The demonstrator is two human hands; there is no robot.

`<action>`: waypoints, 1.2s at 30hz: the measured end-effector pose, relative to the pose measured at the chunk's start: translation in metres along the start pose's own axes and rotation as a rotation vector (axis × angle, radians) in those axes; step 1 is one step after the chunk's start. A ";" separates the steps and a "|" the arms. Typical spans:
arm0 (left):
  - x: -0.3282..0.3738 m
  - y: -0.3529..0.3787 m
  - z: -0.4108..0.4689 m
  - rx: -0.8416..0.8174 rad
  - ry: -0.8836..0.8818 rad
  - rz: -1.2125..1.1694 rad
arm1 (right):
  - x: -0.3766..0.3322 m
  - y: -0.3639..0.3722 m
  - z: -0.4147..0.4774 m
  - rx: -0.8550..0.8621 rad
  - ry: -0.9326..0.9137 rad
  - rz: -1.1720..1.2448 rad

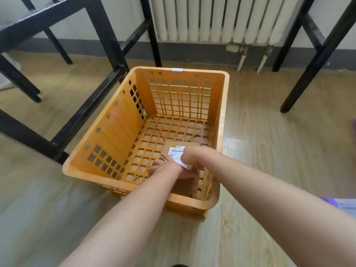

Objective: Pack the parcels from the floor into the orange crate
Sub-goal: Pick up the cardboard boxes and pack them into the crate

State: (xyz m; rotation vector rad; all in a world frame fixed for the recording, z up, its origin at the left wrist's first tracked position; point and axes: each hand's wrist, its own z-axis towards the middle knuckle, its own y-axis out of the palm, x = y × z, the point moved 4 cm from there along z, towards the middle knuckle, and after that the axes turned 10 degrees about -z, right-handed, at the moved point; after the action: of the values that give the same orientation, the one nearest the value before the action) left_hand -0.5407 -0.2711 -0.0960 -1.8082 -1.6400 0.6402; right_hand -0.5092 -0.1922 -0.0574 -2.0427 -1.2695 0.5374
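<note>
One parcel between left hand, right hand, inside crate

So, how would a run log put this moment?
parcel: inside orange crate, near-right corner | left grip: holds parcel | right grip: holds parcel

Left hand and right hand on cardboard parcel inside orange crate
</note>
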 end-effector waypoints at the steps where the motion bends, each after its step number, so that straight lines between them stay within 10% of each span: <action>1: 0.001 0.002 -0.001 -0.003 -0.005 0.003 | 0.000 0.003 -0.002 -0.009 0.017 -0.022; 12: 0.011 0.012 -0.006 -0.006 0.019 0.077 | -0.003 0.008 -0.006 -0.029 -0.048 -0.400; 36: 0.016 0.020 -0.010 -0.091 0.070 0.168 | -0.004 0.005 -0.008 0.057 -0.110 -0.370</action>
State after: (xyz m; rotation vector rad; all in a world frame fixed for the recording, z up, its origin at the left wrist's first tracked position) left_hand -0.5179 -0.2569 -0.1030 -2.0272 -1.5040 0.5762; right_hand -0.5024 -0.1998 -0.0554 -1.6943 -1.6321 0.5081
